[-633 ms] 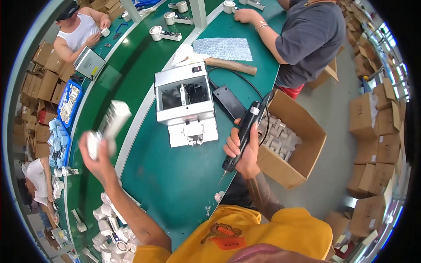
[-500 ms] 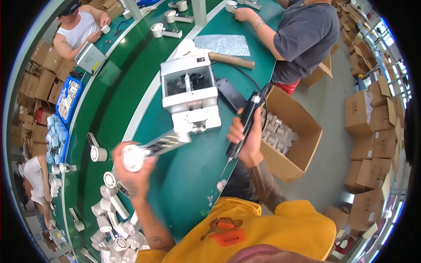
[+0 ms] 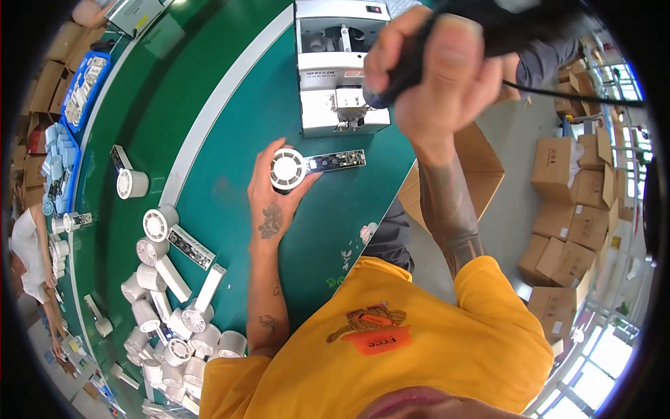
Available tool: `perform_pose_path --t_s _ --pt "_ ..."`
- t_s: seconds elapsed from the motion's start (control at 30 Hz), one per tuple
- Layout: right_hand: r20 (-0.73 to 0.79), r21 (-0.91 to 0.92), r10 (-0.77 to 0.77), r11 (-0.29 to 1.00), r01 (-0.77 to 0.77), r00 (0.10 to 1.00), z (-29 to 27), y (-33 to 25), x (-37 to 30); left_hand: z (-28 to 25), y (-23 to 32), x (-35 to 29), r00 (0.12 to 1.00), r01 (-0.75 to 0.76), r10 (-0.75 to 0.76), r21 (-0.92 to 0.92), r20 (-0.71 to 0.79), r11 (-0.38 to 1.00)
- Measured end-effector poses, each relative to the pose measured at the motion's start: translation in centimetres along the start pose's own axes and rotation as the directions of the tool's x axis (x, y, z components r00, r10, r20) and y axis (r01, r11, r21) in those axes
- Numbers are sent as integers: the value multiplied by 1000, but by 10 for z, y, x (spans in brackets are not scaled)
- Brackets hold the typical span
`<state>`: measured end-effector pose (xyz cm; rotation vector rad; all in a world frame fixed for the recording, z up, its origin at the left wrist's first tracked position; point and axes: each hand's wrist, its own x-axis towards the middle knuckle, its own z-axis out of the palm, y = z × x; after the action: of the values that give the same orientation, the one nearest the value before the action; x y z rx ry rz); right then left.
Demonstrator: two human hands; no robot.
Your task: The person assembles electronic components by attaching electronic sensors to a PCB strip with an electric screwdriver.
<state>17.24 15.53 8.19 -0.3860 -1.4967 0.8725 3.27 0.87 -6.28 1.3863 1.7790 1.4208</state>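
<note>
Bare room on the teal bench top (image 3: 223, 153) spreads to the left of the left hand (image 3: 273, 202), as far as the pale curved rail (image 3: 211, 110). To that hand's right, the bench's slanting edge runs a little past the handle tip. Straight ahead, the boxy white metal machine (image 3: 321, 66) limits the space, standing near but apart.

The left hand grasps the handheld fan (image 3: 288, 169) by its round head, thumb on the near side; whether the fan touches the bench I cannot tell. Its long axis lies crosswise, handle pointing right and tilted slightly forward, the slotted grille and bare circuit board facing up.

The right hand (image 3: 447, 84), raised ahead and to the right of the left, is clenched around a blurred black electric screwdriver (image 3: 516, 31), its cord (image 3: 572, 96) trailing right. Beneath the right forearm sits a brown cardboard box (image 3: 481, 164). Left of the left forearm, glossy white plastic fans (image 3: 204, 339) lie heaped, round heads and straight handles at mixed angles.
</note>
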Motion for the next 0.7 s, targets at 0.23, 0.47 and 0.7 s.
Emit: perform_pose_path --t_s 0.23,0.47,0.7 --pt "-10 6 -65 998 65 998 14 29 -14 -7 -1 -1 998 39 -38 -5 51 999" --pt "-51 35 121 992 -120 991 -7 11 -42 -8 0 2 998 28 -28 6 56 1000" --pt "-72 12 239 971 -239 968 -19 14 -53 -7 -1 3 999 7 -8 33 51 999"
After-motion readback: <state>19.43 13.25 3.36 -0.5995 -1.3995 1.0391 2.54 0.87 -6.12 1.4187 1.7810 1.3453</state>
